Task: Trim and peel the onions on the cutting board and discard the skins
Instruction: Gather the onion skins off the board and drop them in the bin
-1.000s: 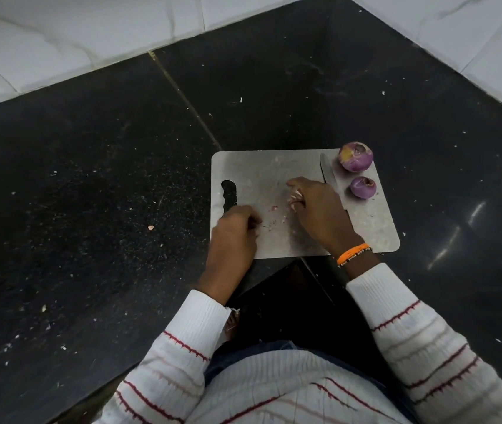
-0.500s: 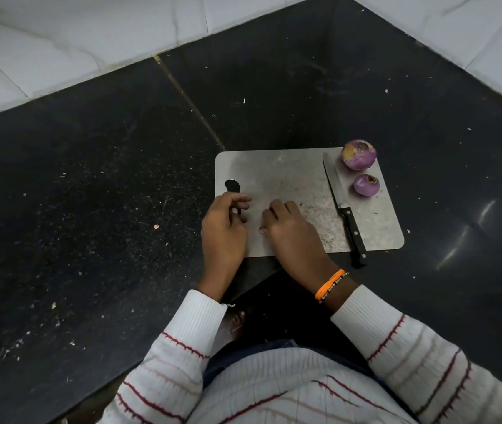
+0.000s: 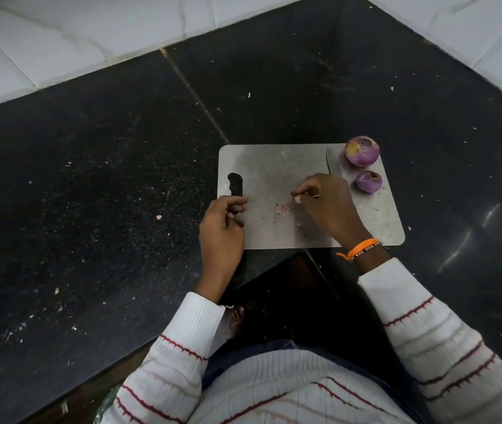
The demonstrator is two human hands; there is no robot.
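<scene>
Two peeled purple onions, a bigger one (image 3: 362, 151) and a smaller one (image 3: 369, 181), sit at the far right corner of the steel cutting board (image 3: 274, 166). Beside them lies a knife (image 3: 332, 163); only its blade shows, my right hand covering the handle. My right hand (image 3: 327, 203) hovers over the board's middle, its fingertips pinching a small pale skin scrap (image 3: 298, 197). A few pink skin bits (image 3: 283, 208) lie just left of it. My left hand (image 3: 222, 228) rests curled on the board's left edge by the handle slot; nothing shows inside it.
The board lies on a black stone counter (image 3: 106, 194) speckled with crumbs, in a corner bounded by white tiled walls (image 3: 60, 41). The counter's front edge runs just below the board, close to my body.
My right hand has moved from beside my left hand toward the board's middle right, covering the knife handle and uncovering the pink bits. My left hand has stayed by the slot.
</scene>
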